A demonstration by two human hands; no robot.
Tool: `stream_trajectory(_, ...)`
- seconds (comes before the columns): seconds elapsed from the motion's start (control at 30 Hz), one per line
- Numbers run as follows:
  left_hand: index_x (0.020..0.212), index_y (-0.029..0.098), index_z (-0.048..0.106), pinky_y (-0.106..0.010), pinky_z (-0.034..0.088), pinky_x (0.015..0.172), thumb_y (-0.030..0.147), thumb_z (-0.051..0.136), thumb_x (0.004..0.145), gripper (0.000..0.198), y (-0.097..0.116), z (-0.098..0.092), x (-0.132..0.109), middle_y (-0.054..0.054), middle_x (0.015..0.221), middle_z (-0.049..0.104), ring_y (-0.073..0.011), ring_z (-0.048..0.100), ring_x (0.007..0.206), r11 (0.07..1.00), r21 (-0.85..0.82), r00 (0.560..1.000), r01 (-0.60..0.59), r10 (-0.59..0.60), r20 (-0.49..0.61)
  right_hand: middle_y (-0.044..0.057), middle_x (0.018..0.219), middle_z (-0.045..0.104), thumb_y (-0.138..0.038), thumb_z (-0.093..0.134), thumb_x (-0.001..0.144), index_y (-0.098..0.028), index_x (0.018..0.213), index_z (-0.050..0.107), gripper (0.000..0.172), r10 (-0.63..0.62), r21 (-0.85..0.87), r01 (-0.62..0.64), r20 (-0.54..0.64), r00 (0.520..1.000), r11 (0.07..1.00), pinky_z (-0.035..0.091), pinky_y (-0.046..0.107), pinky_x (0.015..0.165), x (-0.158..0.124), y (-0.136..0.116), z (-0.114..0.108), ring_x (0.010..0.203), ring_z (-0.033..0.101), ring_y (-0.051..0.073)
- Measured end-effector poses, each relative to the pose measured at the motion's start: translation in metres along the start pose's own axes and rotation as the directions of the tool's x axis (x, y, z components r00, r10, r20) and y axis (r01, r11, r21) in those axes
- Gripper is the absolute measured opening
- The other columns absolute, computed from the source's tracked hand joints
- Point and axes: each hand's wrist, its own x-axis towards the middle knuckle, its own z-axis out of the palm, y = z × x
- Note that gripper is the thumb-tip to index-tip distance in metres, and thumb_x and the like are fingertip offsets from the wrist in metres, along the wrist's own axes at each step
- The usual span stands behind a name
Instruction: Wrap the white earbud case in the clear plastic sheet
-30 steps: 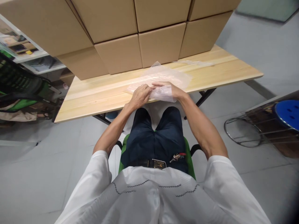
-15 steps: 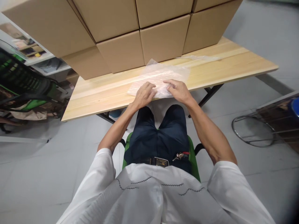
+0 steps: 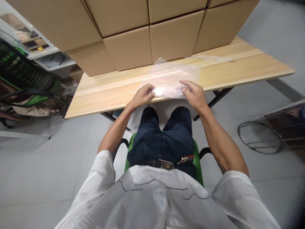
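Note:
A clear plastic bag (image 3: 170,78) lies flat on the wooden table (image 3: 100,95) near its front edge, straight ahead of me. My left hand (image 3: 142,95) rests on the bag's left end, fingers curled and pinching the plastic beside a small white patch (image 3: 158,91). My right hand (image 3: 194,93) presses on the bag's right end with its fingers bent over the plastic. Both forearms reach forward over my dark trousers.
Cardboard boxes (image 3: 130,47) are stacked along the back of the table, just behind the bag. Another strip of clear plastic (image 3: 209,58) lies at the right rear. A green-and-black chair (image 3: 23,79) stands left; a metal stool frame (image 3: 262,136) stands right.
My hands have drawn apart along the bag: the right one slid rightward to its end. The folded lump of plastic seen a second ago now lies flattened on the table.

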Motion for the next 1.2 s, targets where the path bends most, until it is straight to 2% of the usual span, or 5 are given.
stream_trajectory(0.17, 0.122, 0.02, 0.079, -0.046, 0.064, 0.107, 0.047, 0.069, 0.1, 0.035, -0.001, 0.0, 0.011, -0.012, 0.127, 0.088, -0.0289, 0.079, 0.117, 0.993, -0.114, 0.999, 0.021, -0.017, 0.034, 0.012, 0.151, 0.09, -0.044, 0.066, 0.105, -0.029, 0.149, 0.09, 0.052, 0.006, -0.081, -0.01, -0.05, 0.999, 0.997, 0.062, 0.072, 0.134, -0.007, 0.006, -0.001, 0.147, 0.082, 0.042)
stream_trajectory(0.33, 0.117, 0.018, 0.082, -0.042, 0.064, 0.102, 0.042, 0.07, 0.098, 0.032, -0.001, 0.0, 0.019, -0.011, 0.121, 0.088, -0.0255, 0.078, 0.109, 0.983, -0.177, 0.998, 0.041, -0.033, 0.045, 0.016, 0.188, 0.064, -0.044, 0.063, 0.111, -0.027, 0.161, 0.081, 0.056, -0.13, -0.394, 0.088, -0.082, 0.988, 0.915, 0.039, 0.08, 0.15, -0.014, -0.023, -0.003, 0.176, 0.057, 0.049)
stream_trajectory(0.5, 0.111, 0.017, 0.087, -0.039, 0.061, 0.094, 0.046, 0.076, 0.098, 0.034, 0.0, 0.003, 0.029, -0.009, 0.111, 0.088, -0.0232, 0.076, 0.099, 0.965, -0.262, 0.998, 0.007, 0.008, 0.055, 0.012, 0.19, 0.062, -0.036, 0.057, 0.119, -0.032, 0.168, 0.075, 0.053, -0.142, -0.381, 0.195, 0.163, 0.976, 0.904, 0.012, 0.088, 0.156, -0.017, -0.075, 0.025, 0.184, 0.043, 0.052)
stream_trajectory(0.77, 0.1, 0.018, 0.09, -0.035, 0.059, 0.086, 0.037, 0.075, 0.092, 0.025, -0.001, 0.008, 0.039, -0.006, 0.1, 0.087, -0.02, 0.074, 0.09, 0.961, -0.275, 0.998, 0.018, -0.001, 0.062, 0.02, 0.167, 0.08, -0.022, 0.049, 0.117, -0.022, 0.176, 0.071, 0.063, -0.159, -0.415, 0.285, 0.312, 0.937, 0.864, 0.041, 0.081, 0.149, -0.009, -0.063, 0.088, 0.159, 0.069, 0.046)
stream_trajectory(1.2, 0.129, 0.018, 0.092, -0.04, 0.062, 0.097, 0.064, 0.077, 0.107, 0.053, 0.001, 0.003, 0.029, -0.013, 0.125, 0.09, -0.0258, 0.078, 0.106, 0.989, -0.144, 0.999, -0.039, 0.044, 0.028, 0.021, 0.183, 0.07, -0.041, 0.052, 0.12, -0.017, 0.175, 0.07, 0.063, -0.119, -0.352, 0.269, 0.393, 0.912, 0.897, 0.048, 0.07, 0.146, 0.008, -0.024, 0.067, 0.171, 0.066, 0.044)
